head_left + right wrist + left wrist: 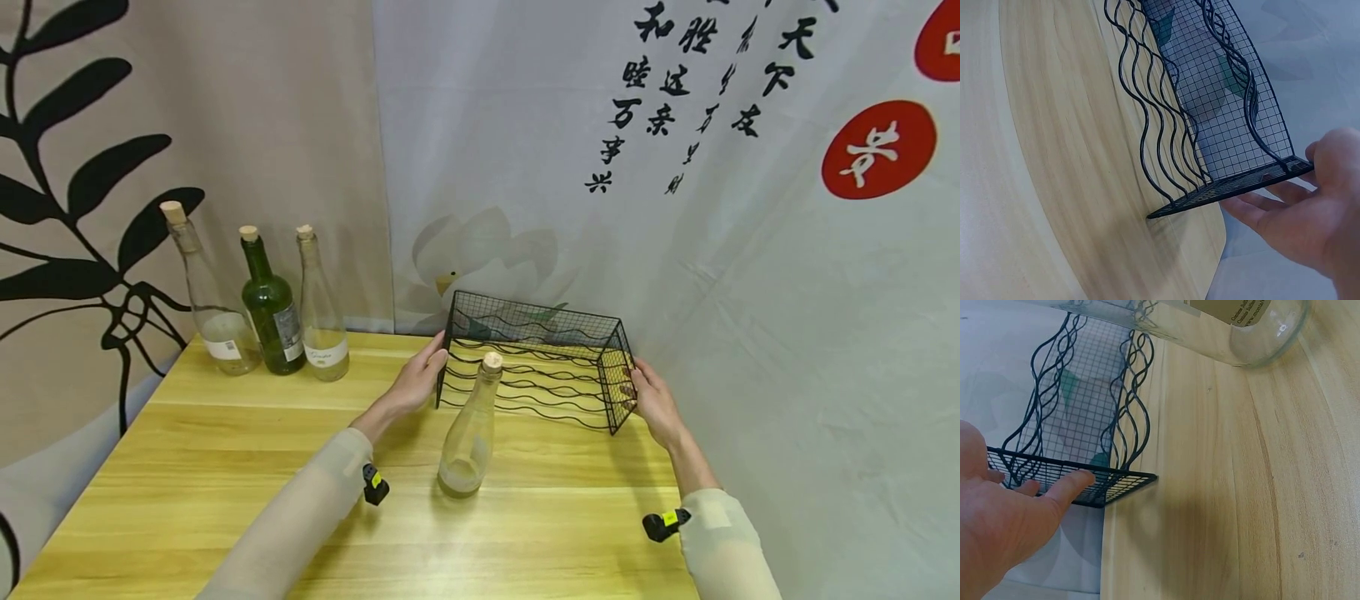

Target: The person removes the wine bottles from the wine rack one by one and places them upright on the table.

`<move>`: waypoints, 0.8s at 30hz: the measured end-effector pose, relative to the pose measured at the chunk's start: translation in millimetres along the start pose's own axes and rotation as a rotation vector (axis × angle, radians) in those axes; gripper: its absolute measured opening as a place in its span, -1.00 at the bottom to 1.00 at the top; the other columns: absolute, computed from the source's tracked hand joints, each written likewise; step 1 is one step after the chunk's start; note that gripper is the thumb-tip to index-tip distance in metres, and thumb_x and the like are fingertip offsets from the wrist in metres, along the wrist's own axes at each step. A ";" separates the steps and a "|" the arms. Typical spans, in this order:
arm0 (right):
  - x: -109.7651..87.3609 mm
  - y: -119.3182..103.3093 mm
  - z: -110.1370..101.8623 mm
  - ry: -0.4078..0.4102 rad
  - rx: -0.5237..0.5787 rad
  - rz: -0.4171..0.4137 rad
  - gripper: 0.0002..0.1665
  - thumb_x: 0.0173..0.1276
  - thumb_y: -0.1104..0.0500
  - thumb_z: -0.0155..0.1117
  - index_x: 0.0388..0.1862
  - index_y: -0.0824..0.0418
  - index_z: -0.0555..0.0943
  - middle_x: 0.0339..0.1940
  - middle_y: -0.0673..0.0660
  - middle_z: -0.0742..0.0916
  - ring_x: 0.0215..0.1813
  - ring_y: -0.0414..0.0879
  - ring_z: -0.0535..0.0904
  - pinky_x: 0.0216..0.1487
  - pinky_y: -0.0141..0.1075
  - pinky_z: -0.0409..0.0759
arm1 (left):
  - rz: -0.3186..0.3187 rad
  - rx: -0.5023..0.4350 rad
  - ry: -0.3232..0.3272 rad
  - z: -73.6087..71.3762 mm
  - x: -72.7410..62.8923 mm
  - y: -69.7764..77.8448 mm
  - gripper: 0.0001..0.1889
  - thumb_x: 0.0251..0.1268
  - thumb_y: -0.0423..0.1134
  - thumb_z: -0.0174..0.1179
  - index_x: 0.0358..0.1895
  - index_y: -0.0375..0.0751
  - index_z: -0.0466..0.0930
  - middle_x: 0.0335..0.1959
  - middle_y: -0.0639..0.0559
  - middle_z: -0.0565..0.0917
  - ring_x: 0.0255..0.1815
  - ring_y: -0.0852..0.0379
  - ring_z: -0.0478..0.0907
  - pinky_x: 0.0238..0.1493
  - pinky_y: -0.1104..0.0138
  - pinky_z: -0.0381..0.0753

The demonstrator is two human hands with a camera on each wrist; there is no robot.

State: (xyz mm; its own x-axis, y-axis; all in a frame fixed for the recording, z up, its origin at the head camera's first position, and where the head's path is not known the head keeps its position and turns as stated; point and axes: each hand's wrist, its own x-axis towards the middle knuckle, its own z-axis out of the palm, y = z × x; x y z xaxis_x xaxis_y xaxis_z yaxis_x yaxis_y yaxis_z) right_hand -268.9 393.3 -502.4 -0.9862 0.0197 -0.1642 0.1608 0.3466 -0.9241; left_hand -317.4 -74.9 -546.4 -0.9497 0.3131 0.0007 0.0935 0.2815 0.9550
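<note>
A black wire wine rack [540, 375] with wavy rungs and a fine mesh back is at the back of the table, between both hands. My left hand [417, 379] holds its left end panel; in the left wrist view, one finger [1072, 486] lies over the panel's edge. At the opposite end, my right hand [657, 403] grips the mesh side, the thumb at the top corner and the fingers [1260, 203] against the outer face. Just in front of the rack stands a corked clear glass bottle [467, 446], its neck overlapping the rungs in the head view.
Along the table's back left stand a tall corked clear bottle [217, 312], a green bottle [270, 304] and another clear bottle [322, 308]. The wooden table [525, 542] ends at a printed cloth backdrop [750, 275] behind and to the right.
</note>
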 end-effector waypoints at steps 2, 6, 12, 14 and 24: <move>0.5 0.9 -0.6 -0.004 0.007 0.001 -0.22 0.98 -0.04 -0.41 0.96 0.15 -0.26 0.94 0.44 -0.06 0.83 0.54 0.18 0.79 0.45 0.31 | 0.001 -0.001 0.000 0.1 0.3 0.5 -0.32 0.95 0.21 -0.23 0.92 0.28 -0.11 0.93 -0.09 0.06 0.91 -0.29 0.09 0.91 -0.27 0.10; 1.1 1.9 -1.2 -0.003 0.008 0.008 -0.22 0.98 -0.05 -0.40 0.97 0.08 -0.27 0.94 0.42 -0.07 0.82 0.54 0.20 0.78 0.48 0.30 | 0.002 0.003 0.005 0.1 0.7 0.5 -0.32 0.95 0.21 -0.24 0.92 0.27 -0.11 0.94 -0.07 0.04 0.92 -0.27 0.06 0.92 -0.26 0.08; 0.9 1.9 -0.8 0.002 -0.020 0.032 -0.22 0.97 -0.09 -0.42 0.97 0.05 -0.25 0.92 0.48 0.02 0.77 0.58 0.26 0.70 0.55 0.37 | 0.012 0.012 0.012 0.8 1.3 -1.7 -0.30 0.95 0.22 -0.27 0.93 0.21 -0.12 0.95 -0.07 0.01 0.93 -0.28 0.01 0.92 -0.27 0.05; 0.1 2.2 -1.2 -0.002 -0.011 0.042 -0.22 0.97 -0.08 -0.40 0.97 0.04 -0.24 0.93 0.46 0.00 0.78 0.57 0.23 0.69 0.56 0.37 | 0.009 0.015 0.013 1.0 1.0 -2.5 -0.30 0.95 0.23 -0.27 0.93 0.21 -0.13 0.95 -0.06 0.01 0.93 -0.27 0.01 0.92 -0.27 0.05; 1.5 5.0 -4.5 -0.002 0.038 0.085 -0.23 0.97 -0.06 -0.37 0.98 0.01 -0.23 0.94 0.41 -0.01 0.76 0.55 0.31 0.71 0.54 0.37 | -0.004 0.008 0.005 0.0 1.5 -1.2 -0.31 0.94 0.22 -0.25 0.92 0.26 -0.10 0.94 -0.07 0.04 0.89 -0.33 0.12 0.87 -0.31 0.17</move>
State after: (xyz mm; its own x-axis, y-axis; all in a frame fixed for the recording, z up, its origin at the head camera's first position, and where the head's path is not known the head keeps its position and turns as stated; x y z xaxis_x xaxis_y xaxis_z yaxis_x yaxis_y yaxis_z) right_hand -269.8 399.2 -505.7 -0.9689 0.0455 -0.2433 0.2453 0.3080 -0.9192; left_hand -318.9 -74.8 -547.5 -0.9516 0.3072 -0.0019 0.0919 0.2904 0.9525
